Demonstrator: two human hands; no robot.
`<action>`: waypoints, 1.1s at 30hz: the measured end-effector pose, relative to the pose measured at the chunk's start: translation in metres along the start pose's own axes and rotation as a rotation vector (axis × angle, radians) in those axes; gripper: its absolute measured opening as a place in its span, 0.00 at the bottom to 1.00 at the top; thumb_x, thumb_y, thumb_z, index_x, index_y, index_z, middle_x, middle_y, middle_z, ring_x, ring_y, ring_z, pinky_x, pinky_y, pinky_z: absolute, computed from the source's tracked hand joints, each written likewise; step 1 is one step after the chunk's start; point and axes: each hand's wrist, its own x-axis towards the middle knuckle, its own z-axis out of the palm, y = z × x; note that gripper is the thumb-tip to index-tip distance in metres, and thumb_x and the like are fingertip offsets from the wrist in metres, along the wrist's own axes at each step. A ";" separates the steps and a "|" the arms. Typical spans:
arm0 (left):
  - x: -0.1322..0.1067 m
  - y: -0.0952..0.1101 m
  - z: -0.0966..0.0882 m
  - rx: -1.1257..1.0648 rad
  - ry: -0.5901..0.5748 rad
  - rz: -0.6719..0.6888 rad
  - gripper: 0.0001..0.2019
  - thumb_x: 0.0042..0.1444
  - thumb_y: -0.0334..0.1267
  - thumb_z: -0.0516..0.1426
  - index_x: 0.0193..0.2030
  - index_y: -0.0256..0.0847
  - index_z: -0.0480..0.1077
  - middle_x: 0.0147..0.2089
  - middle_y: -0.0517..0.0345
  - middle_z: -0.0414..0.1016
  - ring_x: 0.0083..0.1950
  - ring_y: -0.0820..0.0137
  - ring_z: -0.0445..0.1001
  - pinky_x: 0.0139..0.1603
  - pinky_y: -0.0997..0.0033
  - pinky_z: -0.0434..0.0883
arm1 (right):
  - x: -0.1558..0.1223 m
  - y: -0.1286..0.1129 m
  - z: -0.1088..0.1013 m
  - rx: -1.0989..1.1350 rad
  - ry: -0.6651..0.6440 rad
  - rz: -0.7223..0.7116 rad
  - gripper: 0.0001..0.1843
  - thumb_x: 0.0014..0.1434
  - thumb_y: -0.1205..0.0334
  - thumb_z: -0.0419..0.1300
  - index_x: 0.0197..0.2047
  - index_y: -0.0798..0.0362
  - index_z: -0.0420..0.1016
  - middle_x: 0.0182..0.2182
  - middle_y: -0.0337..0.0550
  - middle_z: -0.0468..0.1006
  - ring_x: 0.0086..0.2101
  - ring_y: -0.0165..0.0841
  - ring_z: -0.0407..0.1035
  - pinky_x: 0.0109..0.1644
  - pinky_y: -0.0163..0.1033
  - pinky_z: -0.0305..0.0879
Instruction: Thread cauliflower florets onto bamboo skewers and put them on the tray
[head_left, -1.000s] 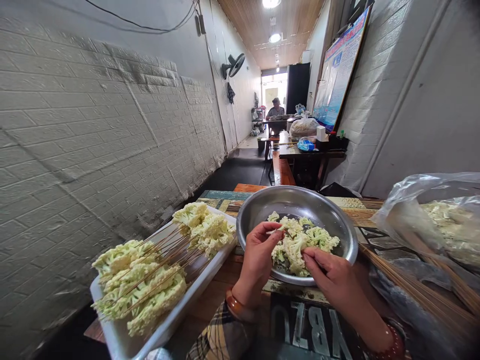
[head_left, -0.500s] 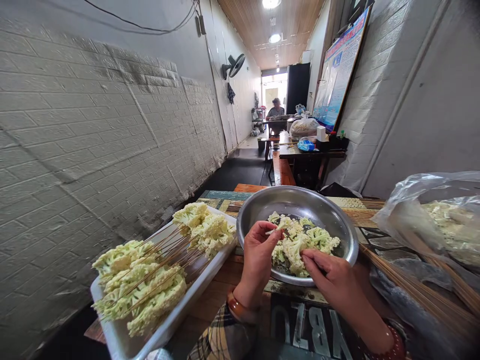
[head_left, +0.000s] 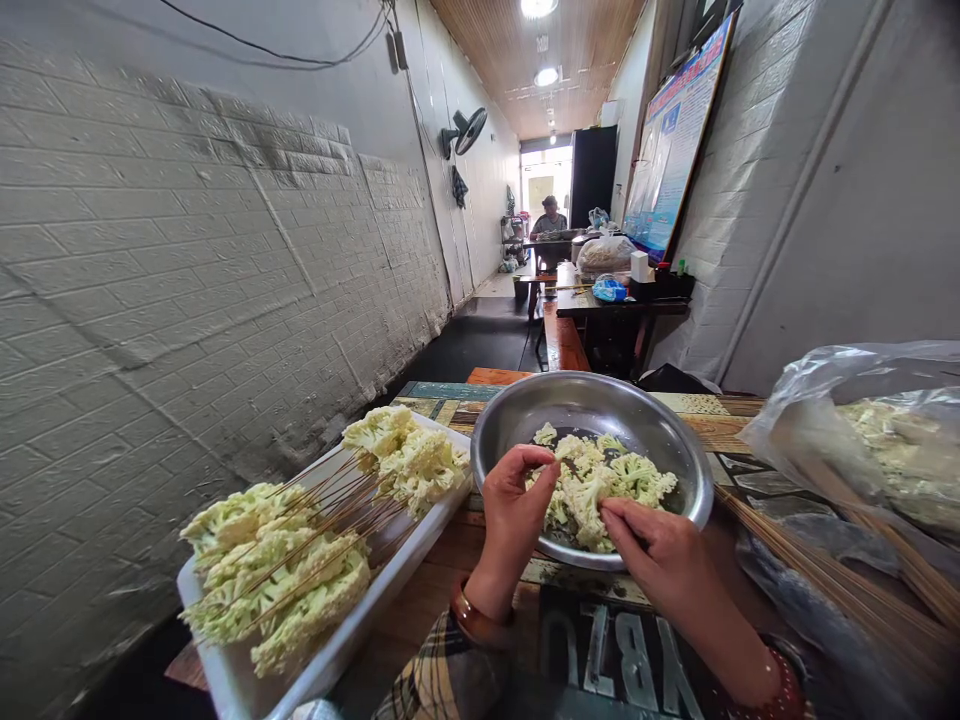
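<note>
L hand point(head_left: 517, 500), diff. pose, over 1 bowl point(head_left: 641, 418)

Beyond the metal basin point(head_left: 637, 410), a bright doorway point(head_left: 544, 190) and 2 large ceiling lamps point(head_left: 547, 76) glare against dimness, while right of the basin, thin sticks point(head_left: 795, 550) blur and stretch toward the edge.

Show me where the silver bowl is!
In the head view, the bowl is on the table, low, just right of centre, between the white tray and the clear bag.
</note>
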 end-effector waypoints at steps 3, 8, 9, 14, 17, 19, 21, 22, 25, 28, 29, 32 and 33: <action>0.001 -0.002 -0.002 0.035 -0.040 0.043 0.02 0.50 0.34 0.64 0.29 0.41 0.76 0.33 0.56 0.77 0.39 0.66 0.73 0.46 0.68 0.68 | 0.001 -0.001 0.000 -0.001 0.016 -0.010 0.16 0.65 0.58 0.51 0.36 0.48 0.80 0.33 0.43 0.86 0.32 0.38 0.81 0.34 0.39 0.75; 0.003 -0.001 -0.005 0.050 -0.076 0.035 0.02 0.50 0.35 0.64 0.30 0.41 0.77 0.34 0.55 0.77 0.40 0.65 0.74 0.46 0.67 0.68 | -0.001 0.001 0.003 -0.039 0.050 -0.044 0.18 0.66 0.60 0.49 0.37 0.51 0.81 0.35 0.48 0.86 0.33 0.39 0.81 0.36 0.40 0.77; 0.004 0.000 -0.006 0.058 -0.085 0.036 0.02 0.50 0.35 0.64 0.30 0.41 0.77 0.34 0.55 0.78 0.40 0.65 0.74 0.47 0.67 0.68 | -0.001 0.002 0.003 -0.050 0.051 -0.051 0.18 0.66 0.60 0.49 0.37 0.52 0.81 0.35 0.49 0.85 0.33 0.39 0.81 0.37 0.41 0.77; 0.004 0.004 -0.008 0.117 -0.133 0.073 0.04 0.53 0.36 0.62 0.29 0.40 0.76 0.34 0.54 0.78 0.41 0.64 0.74 0.48 0.66 0.69 | -0.003 0.005 0.007 -0.112 0.055 -0.068 0.17 0.66 0.62 0.49 0.37 0.51 0.80 0.36 0.50 0.85 0.34 0.39 0.81 0.35 0.41 0.77; 0.002 0.009 -0.006 0.173 -0.174 0.119 0.05 0.55 0.36 0.60 0.30 0.40 0.75 0.35 0.53 0.78 0.42 0.64 0.75 0.49 0.65 0.68 | -0.004 0.004 0.008 -0.136 0.091 -0.075 0.18 0.67 0.61 0.49 0.36 0.51 0.80 0.34 0.49 0.85 0.32 0.39 0.81 0.33 0.40 0.76; 0.001 0.012 -0.004 0.208 -0.204 0.144 0.05 0.55 0.35 0.60 0.30 0.40 0.75 0.35 0.53 0.78 0.43 0.64 0.74 0.50 0.65 0.68 | -0.004 0.003 0.008 -0.139 0.108 -0.077 0.18 0.67 0.61 0.49 0.35 0.51 0.80 0.33 0.48 0.85 0.31 0.39 0.80 0.32 0.40 0.75; -0.001 0.013 -0.003 0.218 -0.210 0.121 0.05 0.55 0.36 0.60 0.31 0.40 0.76 0.36 0.53 0.78 0.44 0.63 0.73 0.50 0.65 0.68 | -0.003 0.002 0.007 -0.131 0.109 -0.070 0.18 0.67 0.61 0.48 0.34 0.51 0.79 0.33 0.47 0.85 0.31 0.38 0.80 0.32 0.39 0.74; -0.002 0.012 -0.002 0.200 -0.201 0.084 0.05 0.56 0.37 0.60 0.32 0.40 0.76 0.37 0.53 0.78 0.44 0.63 0.73 0.50 0.65 0.67 | -0.003 0.001 0.007 -0.126 0.105 -0.065 0.18 0.67 0.61 0.48 0.34 0.51 0.79 0.33 0.47 0.85 0.31 0.38 0.80 0.31 0.38 0.73; -0.002 0.010 -0.002 0.035 -0.163 -0.063 0.08 0.58 0.42 0.58 0.39 0.40 0.75 0.41 0.52 0.78 0.46 0.64 0.73 0.51 0.67 0.67 | -0.002 0.000 0.006 -0.113 0.097 -0.051 0.18 0.68 0.61 0.48 0.34 0.50 0.78 0.32 0.45 0.84 0.30 0.37 0.79 0.29 0.37 0.72; -0.002 0.010 -0.001 -0.097 -0.144 -0.167 0.12 0.59 0.45 0.57 0.41 0.39 0.74 0.42 0.52 0.78 0.45 0.65 0.73 0.49 0.69 0.67 | -0.003 0.001 0.008 -0.104 0.084 -0.031 0.17 0.68 0.59 0.48 0.34 0.50 0.77 0.32 0.43 0.84 0.29 0.36 0.79 0.31 0.38 0.71; -0.003 0.010 0.000 -0.103 -0.153 -0.197 0.13 0.58 0.46 0.58 0.40 0.38 0.75 0.41 0.52 0.78 0.44 0.66 0.72 0.48 0.70 0.67 | -0.004 0.001 0.009 -0.102 0.080 -0.028 0.17 0.69 0.59 0.48 0.35 0.50 0.76 0.32 0.43 0.84 0.30 0.36 0.79 0.32 0.38 0.71; -0.006 0.011 0.002 -0.107 -0.199 -0.300 0.12 0.54 0.45 0.61 0.36 0.37 0.75 0.36 0.55 0.76 0.36 0.71 0.70 0.39 0.74 0.66 | -0.007 0.001 0.012 -0.101 0.063 -0.042 0.16 0.69 0.58 0.49 0.38 0.50 0.76 0.34 0.42 0.84 0.32 0.36 0.79 0.37 0.39 0.71; -0.006 0.012 0.002 -0.116 -0.197 -0.325 0.11 0.52 0.44 0.62 0.35 0.37 0.75 0.34 0.57 0.75 0.34 0.73 0.69 0.37 0.75 0.64 | -0.008 0.001 0.013 -0.102 0.054 -0.049 0.16 0.69 0.57 0.48 0.39 0.50 0.76 0.34 0.42 0.84 0.33 0.36 0.79 0.37 0.40 0.71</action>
